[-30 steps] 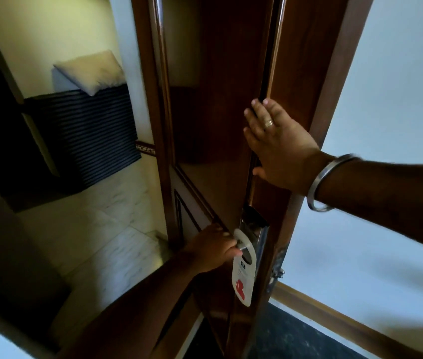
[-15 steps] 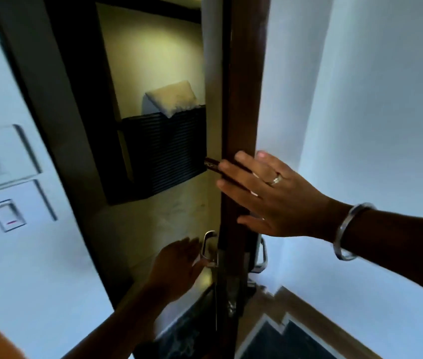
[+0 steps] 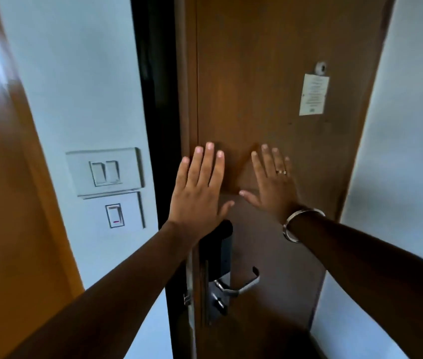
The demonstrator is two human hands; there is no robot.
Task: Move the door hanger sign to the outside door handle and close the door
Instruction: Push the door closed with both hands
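The brown wooden door [image 3: 270, 73] fills the middle of the view, nearly flush with its frame; a dark gap [image 3: 158, 99] runs along its left edge. My left hand [image 3: 197, 187] lies flat on the door near that edge, fingers spread upward. My right hand [image 3: 272, 177], with a ring and a metal bangle, is pressed flat beside it. Below the hands sits the dark lock plate with the inside metal lever handle [image 3: 241, 285], which carries nothing. The door hanger sign is not in sight.
A white paper notice [image 3: 313, 94] hangs under the peephole [image 3: 320, 67] at upper right. Wall switch plates [image 3: 105, 172] sit on the white wall left of the frame. A brown wooden panel [image 3: 3, 203] borders the far left.
The door has swung from edge-on to almost shut. My left hand left the outside handle and now lies flat on the inside face; my right hand slid from the door's edge onto that face.
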